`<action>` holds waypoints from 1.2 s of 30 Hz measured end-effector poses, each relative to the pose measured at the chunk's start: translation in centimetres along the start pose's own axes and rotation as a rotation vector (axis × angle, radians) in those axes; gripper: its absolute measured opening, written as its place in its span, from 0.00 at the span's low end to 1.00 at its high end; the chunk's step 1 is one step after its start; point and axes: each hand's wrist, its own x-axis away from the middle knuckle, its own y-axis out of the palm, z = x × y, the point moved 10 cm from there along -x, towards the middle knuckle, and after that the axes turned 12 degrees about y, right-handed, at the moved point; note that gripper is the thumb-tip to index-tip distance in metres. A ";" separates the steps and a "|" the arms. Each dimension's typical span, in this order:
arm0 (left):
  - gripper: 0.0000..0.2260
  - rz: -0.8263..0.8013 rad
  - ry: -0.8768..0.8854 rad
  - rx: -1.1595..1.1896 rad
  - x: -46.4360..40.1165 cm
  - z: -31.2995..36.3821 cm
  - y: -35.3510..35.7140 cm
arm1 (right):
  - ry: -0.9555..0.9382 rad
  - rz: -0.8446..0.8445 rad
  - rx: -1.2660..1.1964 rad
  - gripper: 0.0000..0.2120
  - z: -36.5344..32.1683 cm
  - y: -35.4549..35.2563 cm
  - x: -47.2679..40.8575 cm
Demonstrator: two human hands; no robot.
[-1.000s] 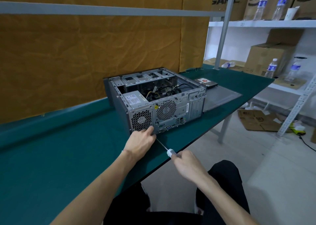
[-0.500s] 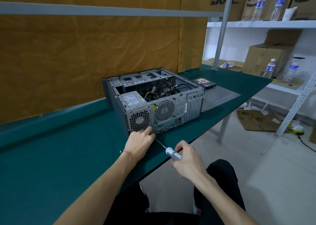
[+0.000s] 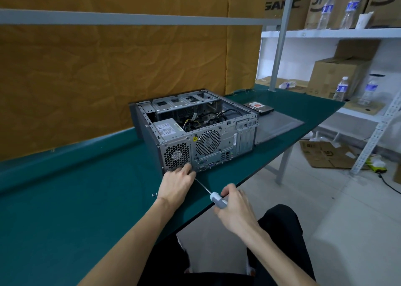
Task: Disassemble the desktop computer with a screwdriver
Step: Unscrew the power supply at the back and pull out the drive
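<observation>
The desktop computer case (image 3: 217,142) lies on its side on the green table (image 3: 86,198), its top open and its rear panel with two fan grilles facing me. My left hand (image 3: 176,182) is at the panel's lower edge below the power supply fan, fingers curled down around the tip end of the screwdriver's shaft. My right hand (image 3: 236,212) grips the grey and white handle of the screwdriver (image 3: 217,198), whose thin shaft runs up and left under my left fingers. The tip and the screw are hidden.
The removed side panel (image 3: 280,125) lies flat right of the case, with a hard drive (image 3: 258,107) behind it. Small screws (image 3: 154,194) lie left of my left wrist. The table edge runs close under my hands. Shelves hold boxes and water bottles (image 3: 340,89); cardboard (image 3: 325,153) lies on the floor.
My right hand has shifted its grip on the screwdriver handle, with more of the handle showing now. My left hand has stayed at the case's lower edge.
</observation>
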 end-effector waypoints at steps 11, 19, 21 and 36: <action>0.10 0.088 -0.001 0.023 0.1 -0.2 -0.4 | 0.030 -0.087 0.052 0.05 1.1 -1.0 -0.8; 0.05 0.399 -0.232 0.503 4.1 -1.4 -2.2 | 0.167 -0.175 -0.645 0.10 4.9 -1.1 -1.6; 0.05 0.503 -0.324 0.680 6.5 -2.0 -2.5 | 0.136 -0.210 -0.698 0.11 3.6 -0.2 -1.3; 0.04 0.179 -0.855 0.771 16.2 -7.9 -0.3 | -0.080 -0.322 -0.607 0.14 -2.6 5.4 1.5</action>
